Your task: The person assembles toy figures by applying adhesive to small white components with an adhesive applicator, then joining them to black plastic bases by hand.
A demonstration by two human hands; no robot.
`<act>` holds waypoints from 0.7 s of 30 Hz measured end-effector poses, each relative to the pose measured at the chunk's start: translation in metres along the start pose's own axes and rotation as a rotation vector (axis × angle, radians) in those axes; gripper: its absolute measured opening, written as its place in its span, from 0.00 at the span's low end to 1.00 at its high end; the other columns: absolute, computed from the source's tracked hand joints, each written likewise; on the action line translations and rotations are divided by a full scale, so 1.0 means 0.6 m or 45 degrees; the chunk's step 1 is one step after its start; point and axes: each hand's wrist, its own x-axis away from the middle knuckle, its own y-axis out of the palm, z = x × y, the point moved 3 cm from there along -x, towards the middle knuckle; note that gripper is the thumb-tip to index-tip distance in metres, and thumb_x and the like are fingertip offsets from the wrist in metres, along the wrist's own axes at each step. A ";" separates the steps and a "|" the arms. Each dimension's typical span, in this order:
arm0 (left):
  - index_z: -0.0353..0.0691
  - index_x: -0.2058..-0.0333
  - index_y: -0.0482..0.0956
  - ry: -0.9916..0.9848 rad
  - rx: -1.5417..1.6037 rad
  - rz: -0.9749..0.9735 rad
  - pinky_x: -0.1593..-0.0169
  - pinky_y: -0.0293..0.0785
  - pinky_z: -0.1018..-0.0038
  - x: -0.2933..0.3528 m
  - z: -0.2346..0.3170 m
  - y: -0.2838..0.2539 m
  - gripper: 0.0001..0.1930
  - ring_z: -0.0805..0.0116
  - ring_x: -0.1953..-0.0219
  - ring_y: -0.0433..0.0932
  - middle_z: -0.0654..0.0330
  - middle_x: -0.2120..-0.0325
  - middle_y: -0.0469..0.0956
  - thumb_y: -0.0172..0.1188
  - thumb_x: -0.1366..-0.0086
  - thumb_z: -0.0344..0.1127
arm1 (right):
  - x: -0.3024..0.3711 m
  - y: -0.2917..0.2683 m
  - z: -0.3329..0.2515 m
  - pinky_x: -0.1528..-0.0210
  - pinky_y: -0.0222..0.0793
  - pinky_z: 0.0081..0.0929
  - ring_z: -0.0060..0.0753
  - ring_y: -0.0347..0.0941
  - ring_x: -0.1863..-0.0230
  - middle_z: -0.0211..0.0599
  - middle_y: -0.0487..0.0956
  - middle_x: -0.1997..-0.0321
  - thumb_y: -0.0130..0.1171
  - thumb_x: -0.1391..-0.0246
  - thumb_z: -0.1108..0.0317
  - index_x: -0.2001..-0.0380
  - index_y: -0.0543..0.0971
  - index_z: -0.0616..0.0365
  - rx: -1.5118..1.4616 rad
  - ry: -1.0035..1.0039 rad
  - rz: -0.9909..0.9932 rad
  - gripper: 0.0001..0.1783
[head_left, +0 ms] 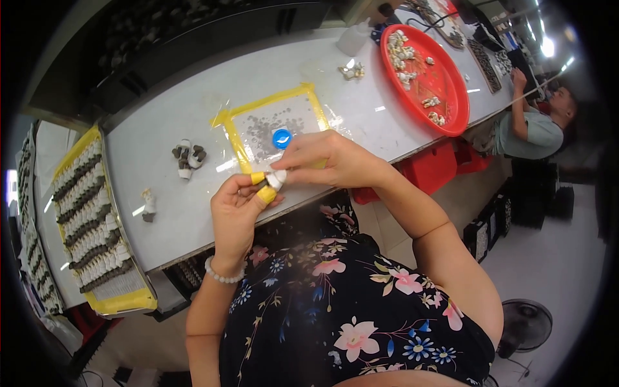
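My left hand [235, 209], with yellow tape wrapped round its thumb and forefinger, pinches a small white-and-dark figurine [276, 179] above the table's front edge. From the right, my right hand [332, 158] brings its thumb and fingers together at the figurine's white top; its fingertips partly cover that end. Just beyond them, a round blue cap [282, 138] rests on a sheet framed with yellow tape [312, 103], among grey smudges. A group of white-and-dark figurines [187, 158] lies left of the sheet, and a single figurine [148, 205] lies further left.
At left, a yellow-edged board [122, 303] carries rows of figurines. A red round tray [445, 90] with white and gold pieces stands back right, near a small cluster [352, 70] and a translucent bottle [353, 40]. Red stools [429, 173] and another person [535, 132] are beyond the table's right side.
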 end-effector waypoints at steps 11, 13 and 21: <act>0.31 0.67 0.74 1.008 -1.856 0.653 0.58 0.71 0.62 0.124 0.094 -0.137 0.13 0.47 0.64 0.73 0.48 0.66 0.75 0.62 0.54 0.19 | -0.001 -0.182 0.101 0.56 0.68 0.31 0.41 0.72 0.59 0.39 0.76 0.62 0.57 0.55 0.77 0.61 0.77 0.59 1.197 0.216 0.469 0.14; 0.32 0.66 0.75 0.987 -1.917 0.761 0.58 0.69 0.63 0.127 0.099 -0.143 0.13 0.51 0.61 0.71 0.49 0.63 0.72 0.62 0.54 0.19 | -0.007 -0.174 0.100 0.56 0.68 0.31 0.43 0.72 0.60 0.40 0.76 0.63 0.57 0.55 0.77 0.61 0.77 0.59 1.235 0.197 0.419 0.14; 0.34 0.67 0.78 0.994 -2.003 0.815 0.54 0.66 0.62 0.117 0.104 -0.155 0.13 0.52 0.57 0.67 0.50 0.57 0.68 0.63 0.55 0.22 | -0.008 -0.130 0.089 0.60 0.67 0.27 0.37 0.69 0.66 0.40 0.74 0.66 0.56 0.56 0.77 0.64 0.75 0.63 0.895 0.293 0.306 0.12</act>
